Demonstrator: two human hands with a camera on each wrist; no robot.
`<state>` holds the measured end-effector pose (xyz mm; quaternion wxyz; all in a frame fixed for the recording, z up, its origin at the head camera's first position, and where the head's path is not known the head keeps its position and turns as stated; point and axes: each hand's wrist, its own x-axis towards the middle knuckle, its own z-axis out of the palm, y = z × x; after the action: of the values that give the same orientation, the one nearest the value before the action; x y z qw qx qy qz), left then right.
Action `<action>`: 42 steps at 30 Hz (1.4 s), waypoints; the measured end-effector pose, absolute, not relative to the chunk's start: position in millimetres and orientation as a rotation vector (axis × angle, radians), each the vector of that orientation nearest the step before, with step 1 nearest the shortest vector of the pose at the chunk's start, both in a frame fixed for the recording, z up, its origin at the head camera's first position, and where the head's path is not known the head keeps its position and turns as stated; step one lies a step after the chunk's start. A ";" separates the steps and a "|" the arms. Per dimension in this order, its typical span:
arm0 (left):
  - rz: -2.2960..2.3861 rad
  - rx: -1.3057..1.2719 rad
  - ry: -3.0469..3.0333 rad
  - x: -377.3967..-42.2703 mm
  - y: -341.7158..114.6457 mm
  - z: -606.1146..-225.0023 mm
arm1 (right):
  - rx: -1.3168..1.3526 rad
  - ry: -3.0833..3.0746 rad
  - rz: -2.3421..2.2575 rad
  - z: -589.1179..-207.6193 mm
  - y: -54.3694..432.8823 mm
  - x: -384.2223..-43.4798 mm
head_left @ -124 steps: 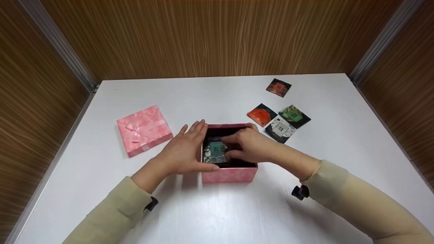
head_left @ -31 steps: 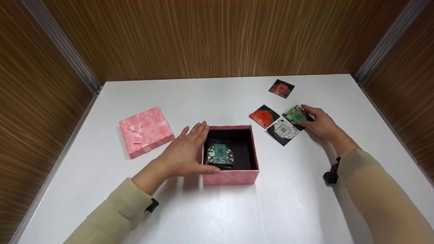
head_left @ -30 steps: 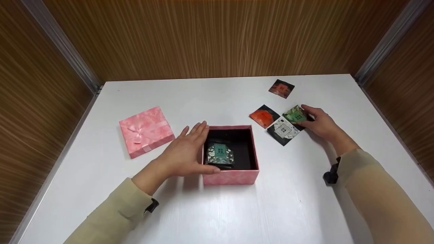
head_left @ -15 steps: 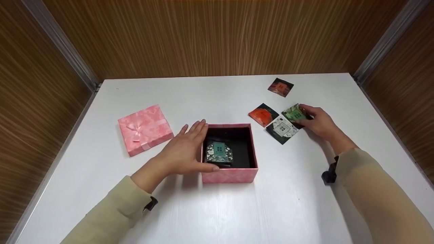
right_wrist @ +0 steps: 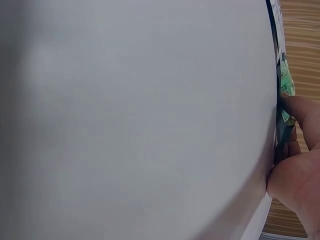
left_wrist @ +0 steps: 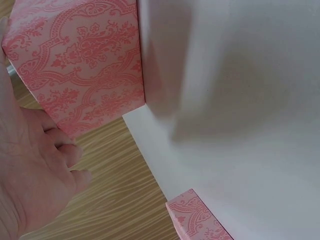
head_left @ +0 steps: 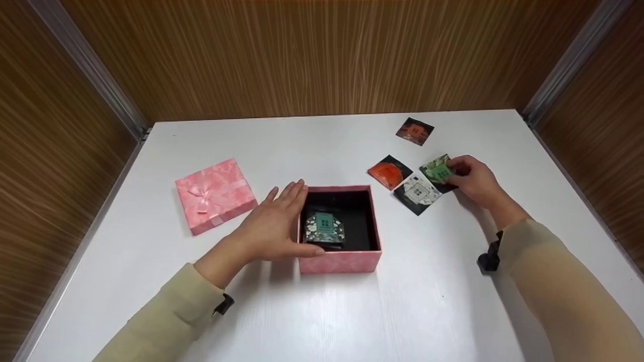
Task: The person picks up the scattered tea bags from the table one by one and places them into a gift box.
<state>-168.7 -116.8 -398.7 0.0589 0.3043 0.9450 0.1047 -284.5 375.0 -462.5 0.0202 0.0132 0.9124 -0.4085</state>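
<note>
In the head view my left hand (head_left: 266,229) rests along the left side of an open pink box (head_left: 339,262), its fingers straight and its thumb lying over the front rim. The box's patterned side (left_wrist: 90,65) fills the upper left of the left wrist view. A small stack of square packets (head_left: 324,226), with a teal label on top, lies at the left inside the box. My right hand (head_left: 478,183) pinches a flat square packet with a green label (head_left: 437,172) by its right corner, between thumb and fingers. Part of this packet (right_wrist: 286,82) shows edge-on in the right wrist view.
A white packet (head_left: 416,193) and an orange one (head_left: 387,172) lie beside the green packet. Farther back lies a dark red packet (head_left: 415,131). The pink lid with a bow (head_left: 216,196) sits left of the box. Wood-grain panels (head_left: 322,55) enclose the white table.
Four seconds ago my right hand was inside the box; it has since moved out to the green packet. In the last half second that packet shifts slightly right. My left hand stays put.
</note>
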 end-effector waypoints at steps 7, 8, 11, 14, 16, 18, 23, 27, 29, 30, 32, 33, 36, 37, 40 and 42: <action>0.350 0.940 2.859 -168.5 -117.3 -401.3 | 0.058 2.816 -1.248 -457.5 381.2 -280.9; 0.355 0.941 2.858 -168.5 -117.3 -401.4 | 0.061 2.815 -1.234 -456.1 382.7 -280.5; 0.348 0.940 2.858 -168.6 -117.1 -401.5 | 0.084 2.788 -1.203 -451.5 388.6 -279.4; 0.340 0.938 2.857 -168.5 -117.0 -401.3 | 0.105 2.748 -1.171 -446.8 395.1 -277.7; 0.336 0.936 2.857 -168.5 -117.1 -401.3 | 0.123 2.717 -1.164 -444.3 399.5 -276.1; 0.331 0.932 2.857 -168.3 -117.1 -401.1 | 0.127 2.704 -1.157 -442.3 403.5 -273.9; 0.328 0.928 2.860 -167.9 -117.2 -400.6 | 0.108 2.700 -1.202 -435.9 411.6 -267.4; 0.327 0.924 2.861 -168.2 -117.2 -399.8 | 0.106 2.726 -1.219 -427.4 413.6 -263.8; 0.322 0.923 2.861 -168.4 -117.1 -399.5 | 0.108 2.742 -1.236 -421.9 411.8 -262.3; 0.320 0.923 2.860 -168.5 -117.1 -399.3 | 0.108 2.750 -1.247 -418.7 410.2 -261.3; 0.320 0.925 2.858 -168.6 -117.1 -398.9 | 0.108 2.764 -1.287 -411.9 405.2 -259.4; 0.320 0.925 2.857 -168.7 -117.2 -398.7 | 0.102 2.772 -1.310 -408.5 402.0 -258.6; 0.326 0.925 2.853 -168.8 -117.4 -398.7 | 0.090 2.778 -1.356 -397.6 389.6 -255.3; 0.328 0.926 2.852 -168.8 -117.7 -398.8 | 0.079 2.774 -1.375 -393.8 383.8 -254.0; 0.333 0.935 2.852 -168.8 -118.0 -399.0 | 0.027 2.766 -1.404 -382.5 364.5 -247.9; 0.333 0.939 2.852 -168.9 -118.0 -399.1 | -0.037 2.764 -1.430 -375.5 349.3 -242.3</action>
<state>-168.9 -118.0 -399.1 0.0604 0.3102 0.9424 0.1099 -242.3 349.3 -375.5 0.0145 -0.0119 0.8880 -0.4594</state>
